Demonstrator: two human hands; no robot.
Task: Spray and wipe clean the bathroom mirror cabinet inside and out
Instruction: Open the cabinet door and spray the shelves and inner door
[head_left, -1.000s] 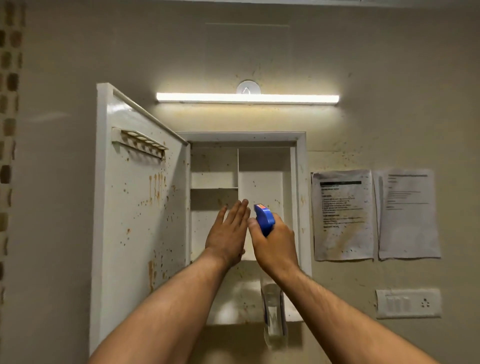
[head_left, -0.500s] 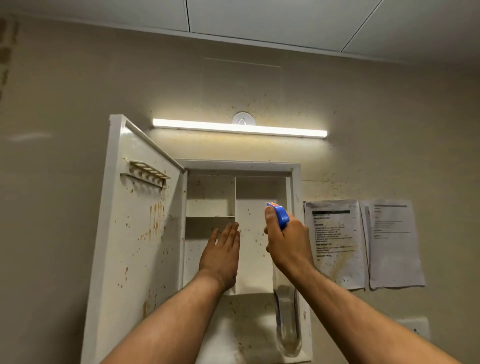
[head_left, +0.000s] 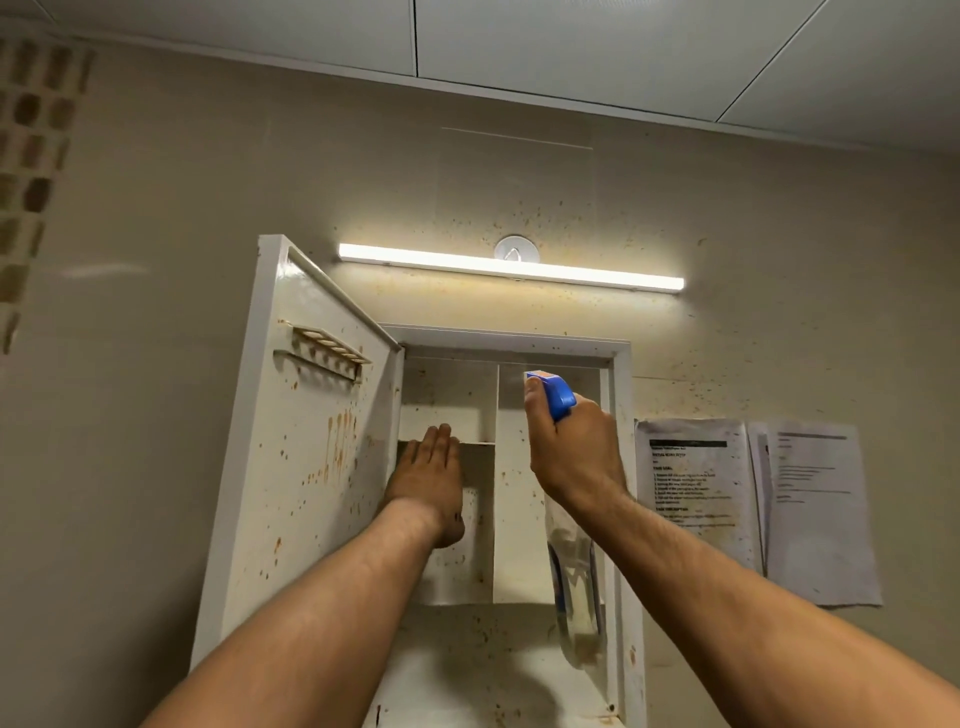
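The white wall cabinet (head_left: 621, 467) stands open, its door (head_left: 306, 467) swung out to the left with brown spots and streaks on its inner face. Inside are a vertical divider and a small shelf (head_left: 475, 443), all speckled with dirt. My right hand (head_left: 574, 452) grips a clear spray bottle (head_left: 574, 582) by its blue trigger head (head_left: 556, 395), nozzle aimed into the upper right compartment. My left hand (head_left: 428, 483) is flat, fingers together, reaching into the left compartment just under the shelf. It holds nothing.
A lit tube light (head_left: 511, 267) runs along the wall above the cabinet. Two stained paper sheets (head_left: 698, 488) hang on the wall to the right. A small rack (head_left: 324, 353) is fixed high on the door's inner face. The wall around is spattered.
The view has tilted upward, showing the ceiling. My right hand has raised the bottle higher toward the top right compartment. My left hand has shifted left into the left compartment.
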